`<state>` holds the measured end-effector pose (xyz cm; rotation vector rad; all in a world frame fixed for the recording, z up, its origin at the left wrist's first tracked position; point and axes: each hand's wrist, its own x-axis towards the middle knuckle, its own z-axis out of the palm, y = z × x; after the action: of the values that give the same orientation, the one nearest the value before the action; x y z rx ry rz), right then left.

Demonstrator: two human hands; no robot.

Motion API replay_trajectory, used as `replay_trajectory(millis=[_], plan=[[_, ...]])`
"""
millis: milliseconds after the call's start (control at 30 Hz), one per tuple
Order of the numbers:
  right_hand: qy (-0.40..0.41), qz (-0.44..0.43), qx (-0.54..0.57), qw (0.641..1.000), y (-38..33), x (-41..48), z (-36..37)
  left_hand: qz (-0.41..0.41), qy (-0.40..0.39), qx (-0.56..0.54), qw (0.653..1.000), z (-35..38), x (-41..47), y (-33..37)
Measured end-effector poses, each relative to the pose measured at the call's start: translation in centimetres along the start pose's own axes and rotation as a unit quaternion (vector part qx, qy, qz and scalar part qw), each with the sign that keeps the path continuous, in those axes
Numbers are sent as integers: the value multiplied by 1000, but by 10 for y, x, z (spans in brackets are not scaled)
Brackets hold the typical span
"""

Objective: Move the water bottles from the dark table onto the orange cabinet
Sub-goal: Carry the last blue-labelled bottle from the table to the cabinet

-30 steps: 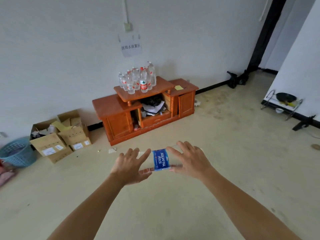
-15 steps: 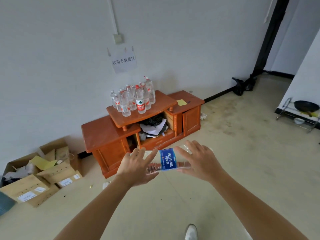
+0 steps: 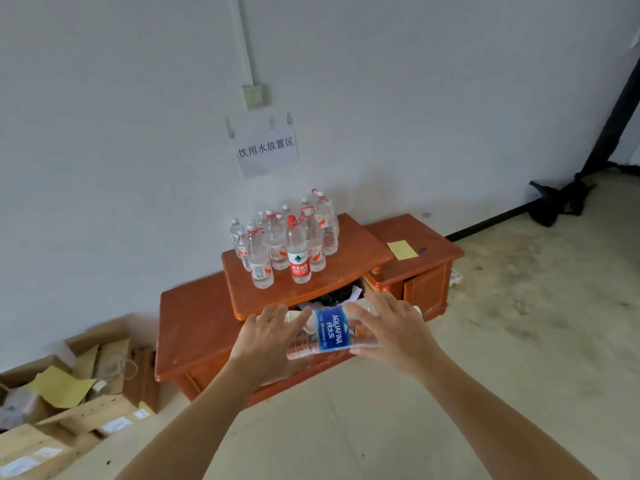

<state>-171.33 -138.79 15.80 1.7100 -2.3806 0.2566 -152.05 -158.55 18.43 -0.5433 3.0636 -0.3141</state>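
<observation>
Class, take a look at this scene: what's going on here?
A person holds a blue-labelled water bottle sideways between the left hand and the right hand, in front of the orange cabinet. A cluster of water bottles already stands upright on the cabinet's raised top. The held bottle is not yet set down.

Carried bottle [image 3: 330, 332]: clear plastic, blue AQUAFINA label, on its side, slightly tilted, left end lower. Pressed between left hand [image 3: 268, 336] and right hand [image 3: 391, 329], fingers mostly straight, in the air at the near edge of the orange cabinet [image 3: 194, 323].
Cabinet: glossy orange wood against the far wall, raised centre top [image 3: 349, 251], lower wings left and right.
Bottle cluster [image 3: 284, 244]: about ten, upright, packed tight on the far-left part of the raised top. Clear bodies, red or white caps, red-and-white labels.
</observation>
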Motion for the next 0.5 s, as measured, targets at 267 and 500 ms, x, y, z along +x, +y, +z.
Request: replay_trajectory(millis=[267,500], plan=[[-49,21,-17,998,83,167,72,19,-21,-49,998,70,188,-79],[-62,111,-43,991,164,282,79,111,3,-49,993,72,366,-132]])
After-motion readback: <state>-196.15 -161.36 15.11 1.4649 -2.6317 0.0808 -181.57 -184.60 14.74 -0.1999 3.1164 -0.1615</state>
